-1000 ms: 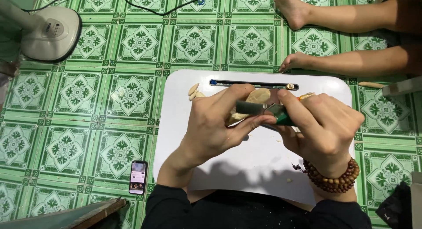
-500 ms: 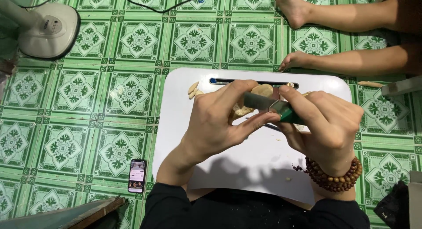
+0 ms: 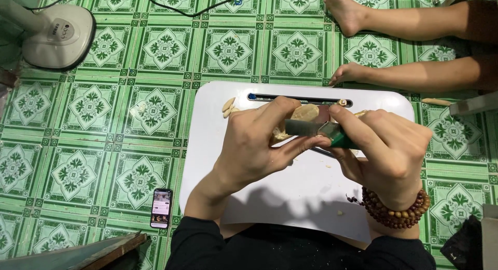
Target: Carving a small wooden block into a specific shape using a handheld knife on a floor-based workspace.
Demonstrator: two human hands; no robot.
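My left hand [image 3: 254,145] curls inward, fingers bent, thumb stretched right. My right hand [image 3: 386,145] is clenched, knuckles up, index finger extended toward it.

The near half of the white lap surface [image 3: 290,197] lay open below the wrists, with only a few small crumbs [image 3: 340,213] on it. Toward its far edge the way was crowded by the pale peeled pieces [image 3: 228,105], the long slot [image 3: 301,99] and both hands, the left hand [image 3: 254,145] and right hand [image 3: 386,151] meeting over a green-handled knife [image 3: 324,131]. Beyond the far edge another person's feet [image 3: 347,13] blocked the right side, while a phone [image 3: 161,208] and a fan base [image 3: 57,34] stood on the tiled floor [image 3: 104,119] at left.
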